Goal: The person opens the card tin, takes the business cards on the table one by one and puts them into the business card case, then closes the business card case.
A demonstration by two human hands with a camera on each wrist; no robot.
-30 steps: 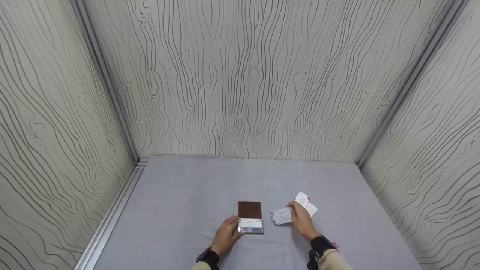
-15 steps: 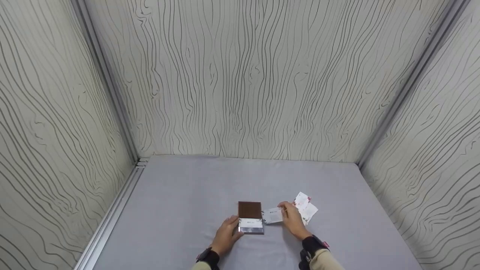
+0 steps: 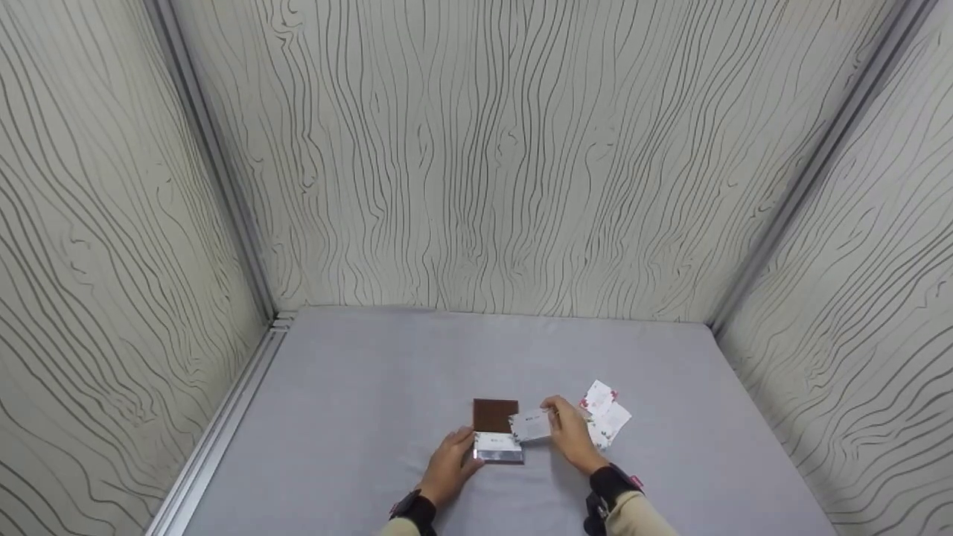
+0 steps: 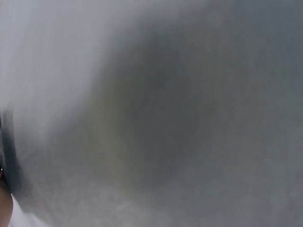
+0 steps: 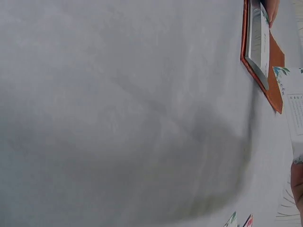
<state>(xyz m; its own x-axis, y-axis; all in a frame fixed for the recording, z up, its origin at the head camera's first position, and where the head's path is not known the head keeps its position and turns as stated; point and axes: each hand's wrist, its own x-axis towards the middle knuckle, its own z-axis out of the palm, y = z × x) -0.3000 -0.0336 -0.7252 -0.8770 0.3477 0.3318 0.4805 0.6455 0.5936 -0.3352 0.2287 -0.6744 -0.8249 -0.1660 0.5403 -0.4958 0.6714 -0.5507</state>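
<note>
Meanwhile, near the grey worktop's (image 3: 372, 387) front edge, the left hand (image 3: 449, 465) held an open brown, silver-lined card case (image 3: 496, 432) while the right hand (image 3: 569, 435) pinched a white card (image 3: 530, 426) above it; other loose cards (image 3: 607, 413) remained beside.

Brown leather-look card case (image 3: 496, 415), shiny metal tray; thin white paper card (image 3: 530, 426); matt grey cloth-covered desk (image 3: 387, 387).

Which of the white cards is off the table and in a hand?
The card that the right hand pinches beside the open brown card case. The other loose cards lie flat on the grey table behind that hand.
</note>
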